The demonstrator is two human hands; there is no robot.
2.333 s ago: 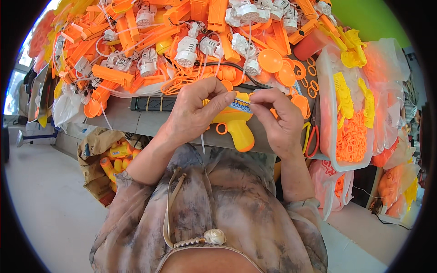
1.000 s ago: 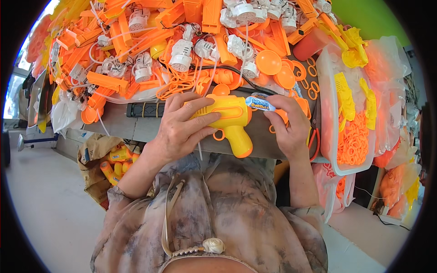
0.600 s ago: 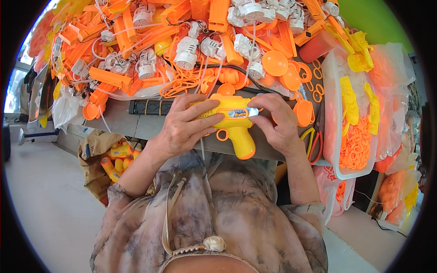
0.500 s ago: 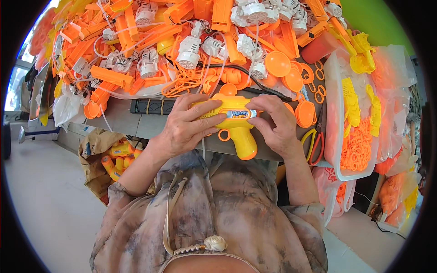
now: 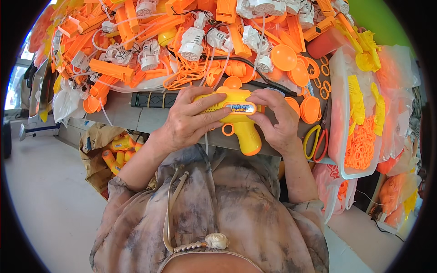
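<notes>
Well, both hands are on the yellow toy gun (image 5: 248, 138), held level just over the near edge of the bench (image 5: 152, 116). The left hand (image 5: 187, 119) wraps the front of the body, fingers laid across it; the right hand (image 5: 278, 119) pinches the rear end between thumb and fingers, right beside the shiny sticker (image 5: 241, 108). I'd judge the gun light and stiff, probably hollow plastic and a bit slick; the downward handle looks the surest hold, with the orange trigger ring (image 5: 228, 129) and the thin sticker better left unsqueezed. Near the right hand lie red-and-yellow-handled scissors (image 5: 322, 144), then a translucent bin with orange rings (image 5: 359, 148). Beyond the gun spreads a heap of orange parts with white motor units (image 5: 191, 44), and low to the left stands a brown bag (image 5: 93, 152) of toy guns.
</notes>
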